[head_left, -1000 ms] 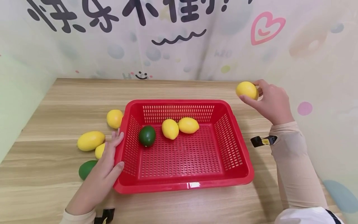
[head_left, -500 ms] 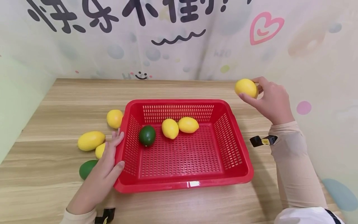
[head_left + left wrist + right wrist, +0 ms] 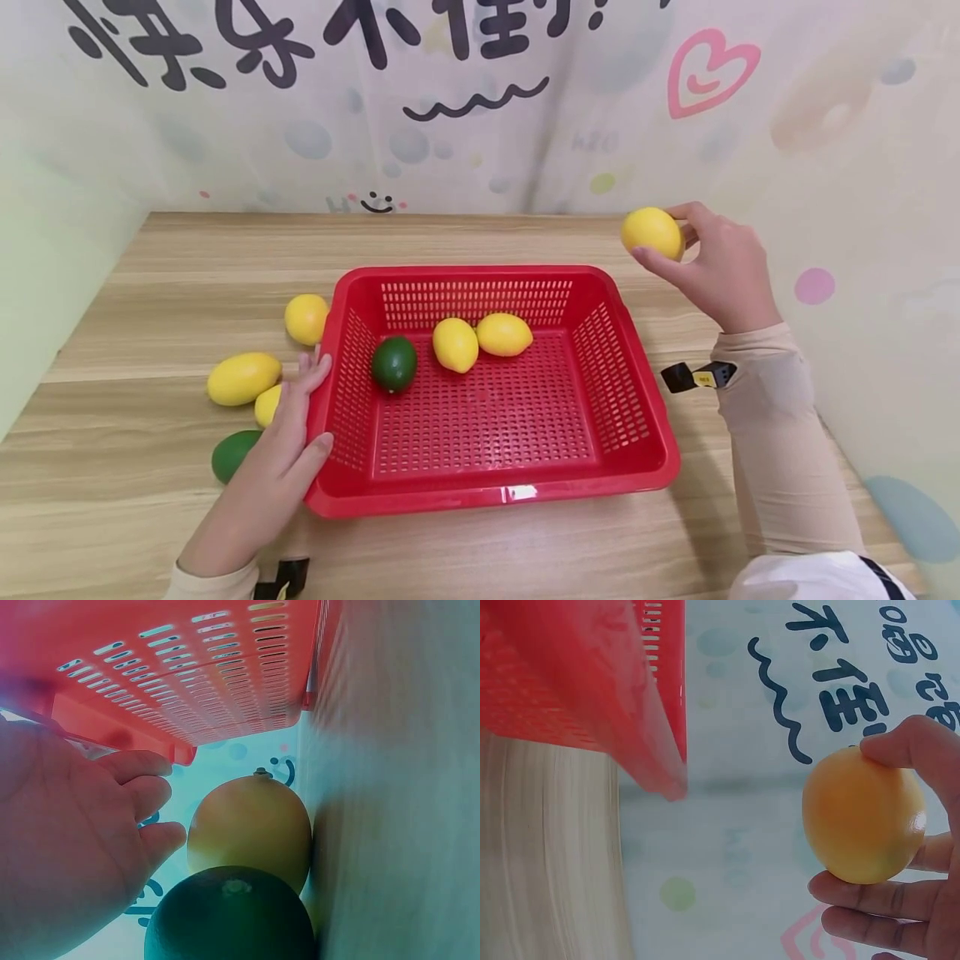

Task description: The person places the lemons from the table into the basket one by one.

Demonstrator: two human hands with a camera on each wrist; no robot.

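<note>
In the head view my right hand (image 3: 723, 267) pinches a yellow lemon (image 3: 652, 233) between thumb and fingers, beyond the back right corner of a red plastic basket (image 3: 495, 497). The right wrist view shows the thumb over one end of this lemon (image 3: 864, 817) and fingertips at the other. My left hand (image 3: 273, 458) rests against the basket's left rim, its fingers extended and its thumb at the edge. Inside the basket lie two lemons, one upright (image 3: 455, 345) and one sideways (image 3: 505, 335), plus a dark green avocado (image 3: 394, 364).
Left of the basket on the wooden table (image 3: 112, 467) lie several lemons, among them a long one (image 3: 244, 378) and a rounder one (image 3: 306, 319). A green fruit (image 3: 233, 456) sits partly behind my left wrist. A printed wall (image 3: 480, 158) rises behind the table.
My right hand has lifted the lemon slightly and shifted it a little to the left. The left hand, the basket and the fruit inside it keep their places.
</note>
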